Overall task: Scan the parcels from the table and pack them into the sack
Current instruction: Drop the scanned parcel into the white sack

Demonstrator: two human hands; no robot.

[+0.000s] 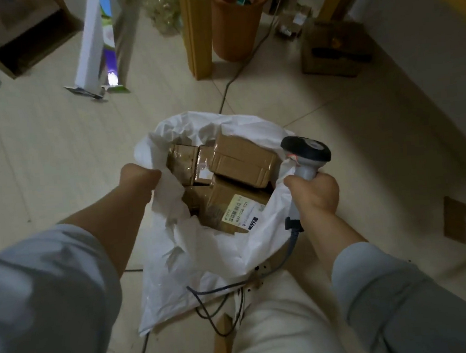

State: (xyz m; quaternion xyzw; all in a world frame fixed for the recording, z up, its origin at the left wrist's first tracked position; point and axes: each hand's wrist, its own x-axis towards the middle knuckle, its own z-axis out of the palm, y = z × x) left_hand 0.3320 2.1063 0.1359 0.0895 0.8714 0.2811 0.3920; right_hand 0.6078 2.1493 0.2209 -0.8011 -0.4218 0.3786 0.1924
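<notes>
A white plastic sack (205, 259) stands open on the floor in front of me. Inside it lie several brown cardboard parcels (242, 161); the nearest one (234, 207) shows a white barcode label. My left hand (138, 176) grips the sack's left rim. My right hand (312, 193) holds the grey handle of a barcode scanner (306, 153) and also pinches the sack's right rim. The scanner's black head points away from me, and its cable (292, 241) hangs down beside the sack.
An orange bin (235, 23) and a yellow table leg (196, 31) stand beyond the sack. A cardboard box (330, 47) sits at the right by the wall. A long white box (90, 42) leans at the left. Cables run across the tiled floor.
</notes>
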